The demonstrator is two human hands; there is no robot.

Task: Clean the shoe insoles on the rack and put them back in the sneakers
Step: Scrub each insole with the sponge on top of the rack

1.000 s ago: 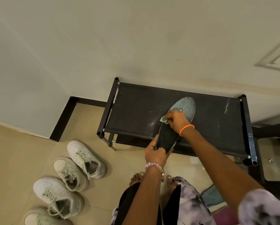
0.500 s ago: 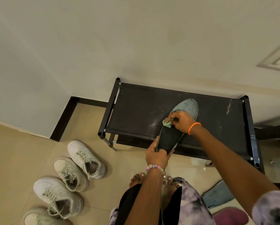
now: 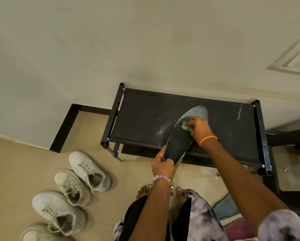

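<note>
A dark insole [image 3: 179, 143] with a pale teal toe end lies slanted on the black shoe rack [image 3: 145, 119], its heel hanging over the front edge. My left hand [image 3: 163, 165] grips that heel end. My right hand [image 3: 198, 127] presses a small green cloth [image 3: 185, 126] onto the insole near the teal part. Several white sneakers [image 3: 89, 169] stand on the floor to the left of the rack.
The rack stands against a cream wall with a wall socket [image 3: 297, 62] at upper right. My bare feet [image 3: 144, 189] are on the beige tiles below the rack. A blue and pink mat [image 3: 227, 208] lies at lower right.
My right hand with the cloth has slid up the insole toward the teal toe end. My left hand keeps its hold on the heel.
</note>
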